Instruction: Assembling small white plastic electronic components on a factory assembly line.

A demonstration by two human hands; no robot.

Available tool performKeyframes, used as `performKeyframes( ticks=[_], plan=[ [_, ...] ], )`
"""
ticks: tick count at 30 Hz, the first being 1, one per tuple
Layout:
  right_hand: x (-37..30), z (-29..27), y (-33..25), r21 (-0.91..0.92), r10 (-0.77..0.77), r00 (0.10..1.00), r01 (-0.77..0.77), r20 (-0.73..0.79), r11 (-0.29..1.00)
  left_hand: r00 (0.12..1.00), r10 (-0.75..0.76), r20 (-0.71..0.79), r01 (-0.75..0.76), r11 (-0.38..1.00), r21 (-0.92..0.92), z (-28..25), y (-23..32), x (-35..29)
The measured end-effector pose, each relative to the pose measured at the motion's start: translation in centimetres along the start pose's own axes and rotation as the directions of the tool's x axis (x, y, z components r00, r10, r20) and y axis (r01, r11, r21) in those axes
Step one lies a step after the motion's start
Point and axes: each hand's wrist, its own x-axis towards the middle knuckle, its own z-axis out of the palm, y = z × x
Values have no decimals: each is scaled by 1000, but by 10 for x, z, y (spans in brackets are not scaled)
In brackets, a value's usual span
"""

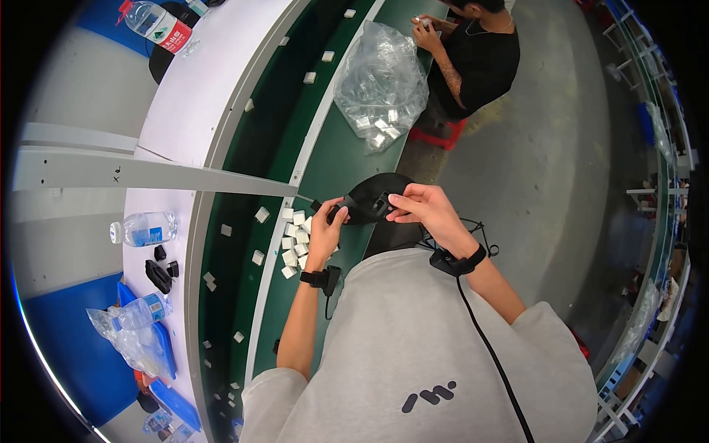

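Note:
My left hand [325, 232] is closed, thumb and fingers pinching a dark piece [343, 210] whose kind I cannot make out. Thumb and fingertips of my right hand [428, 213] close on a small black rectangular piece [382, 205]. Behind both pieces is a rounded black shape [380, 186]; whether it is joined to them is unclear. Small white block-shaped pieces [295, 240] lie heaped on the green ledge [319, 168] beside my left hand. Each wrist wears a black strap with a small device, and a cable hangs from the right one.
Left of the ledge runs a dark green conveyor belt [251, 162] carrying scattered white pieces. A grey beam [162, 176] crosses it. Ahead sits a clear plastic bag [380, 81] of white pieces, near a seated co-worker [484, 59]. Bottles stand or lie on the white table [177, 133].

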Motion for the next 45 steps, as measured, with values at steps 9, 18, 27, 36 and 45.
performKeyframes(
  ticks=[9,18,27,36,45],
  plan=[
    [-30,0,-28,53,-123,991,126,-59,991,995,43,-87,-65,963,-260,6,63,-25],
    [-66,33,-65,86,-249,964,257,-96,963,974,225,-27,-221,911,-348,30,169,-83],
    [-92,48,-75,139,-385,908,408,-168,902,960,279,-36,-274,898,-343,48,200,-103],
    [-145,10,-67,31,-496,743,568,-448,823,917,319,240,-253,929,-269,97,225,-89],
    [-253,-89,-57,5,-425,514,642,-745,767,707,322,630,-217,946,-240,244,266,-71]
  ],
)
